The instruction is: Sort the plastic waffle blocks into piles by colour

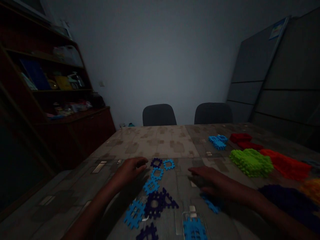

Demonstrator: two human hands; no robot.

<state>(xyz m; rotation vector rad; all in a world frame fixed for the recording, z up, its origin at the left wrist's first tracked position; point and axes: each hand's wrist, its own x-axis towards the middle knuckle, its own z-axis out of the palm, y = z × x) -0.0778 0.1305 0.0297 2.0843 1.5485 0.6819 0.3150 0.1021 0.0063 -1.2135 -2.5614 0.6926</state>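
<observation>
Flat interlocking plastic pieces, blue (151,185) and dark purple (160,201), lie scattered on the table (160,140) between my hands. My left hand (131,169) hovers low over the table with its fingers loosely curled, fingertips close to a small purple piece (156,162). Nothing shows in its grasp. My right hand (208,180) lies flat, palm down, fingers stretched leftward toward the pieces. A blue piece (211,205) lies under its wrist. The room is dim.
Piles of pieces sit at the right: green (251,162), red (287,163), blue (218,141), dark purple (287,200). Two dark chairs (159,115) stand at the far edge. A wooden shelf unit (50,90) fills the left wall.
</observation>
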